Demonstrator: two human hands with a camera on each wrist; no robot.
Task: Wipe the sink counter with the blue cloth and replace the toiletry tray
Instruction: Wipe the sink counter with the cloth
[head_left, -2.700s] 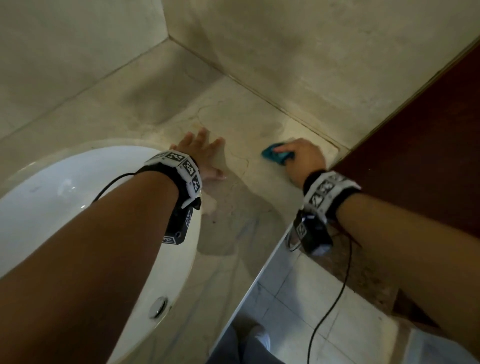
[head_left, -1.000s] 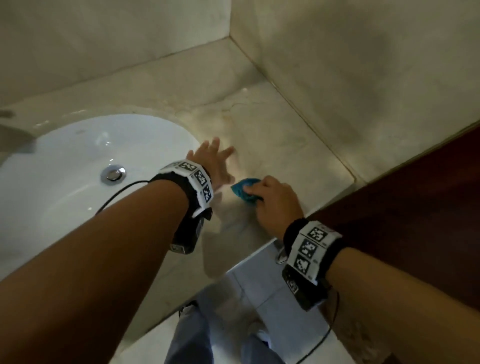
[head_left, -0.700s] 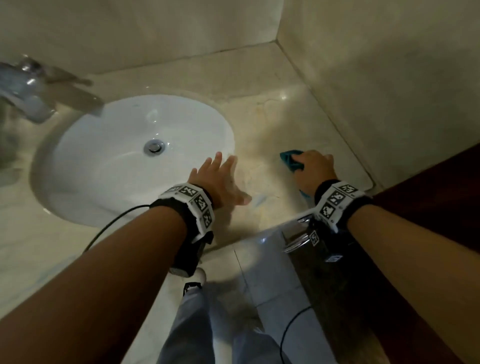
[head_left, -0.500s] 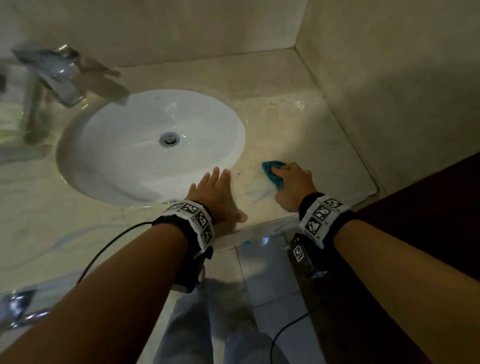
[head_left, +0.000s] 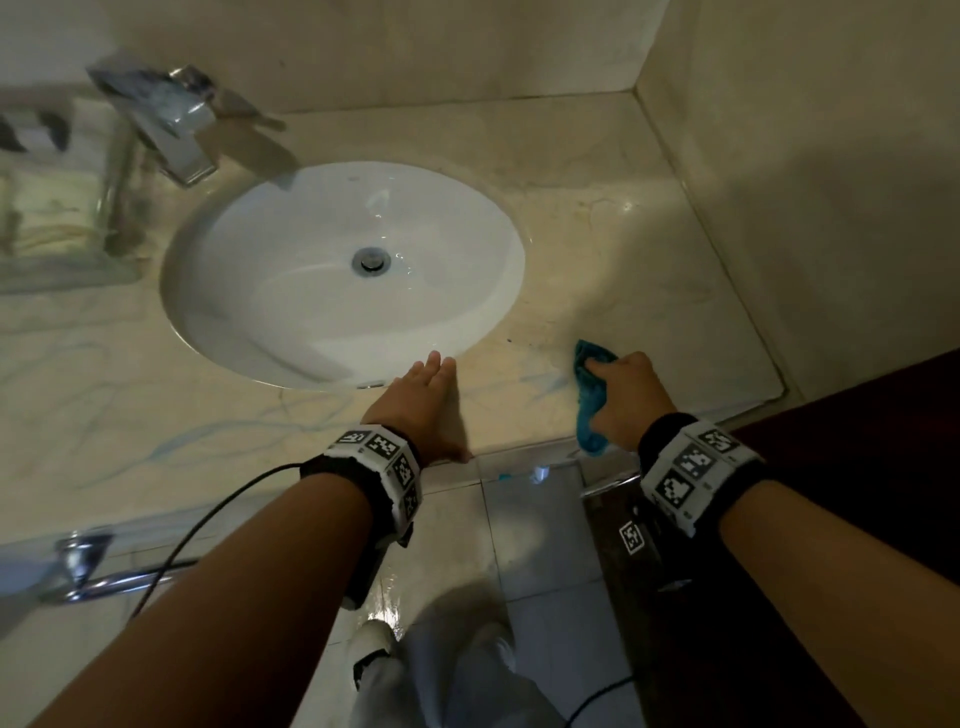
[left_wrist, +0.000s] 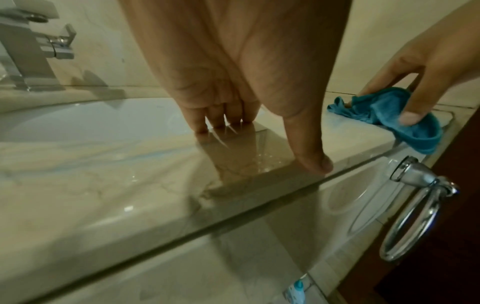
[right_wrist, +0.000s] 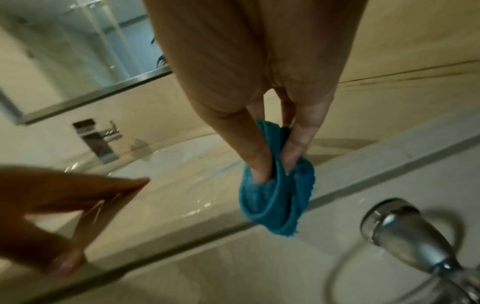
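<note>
My right hand (head_left: 618, 389) grips the bunched blue cloth (head_left: 589, 410) at the front edge of the beige marble counter (head_left: 649, 260), right of the sink. Part of the cloth (right_wrist: 275, 205) hangs over that edge, pinched between thumb and fingers of the right hand (right_wrist: 275, 168). My left hand (head_left: 431, 384) lies flat and open on the counter in front of the white oval sink (head_left: 291, 234), with its fingertips (left_wrist: 226, 121) and thumb touching the wet stone. A blurred glass container (head_left: 52, 197) stands at the far left; I cannot tell whether it is the tray.
A chrome faucet (head_left: 171, 130) stands behind the sink at the left. Walls close the counter at the back and right. Below the front edge hang a chrome towel ring (left_wrist: 413, 216) and a chrome bar (head_left: 93, 566). A dark wooden panel (head_left: 857, 415) is at the right.
The right hand has drawn the cloth from the back right of the counter to its front edge. The left hand stays flat by the sink rim. The head view has swung left.
</note>
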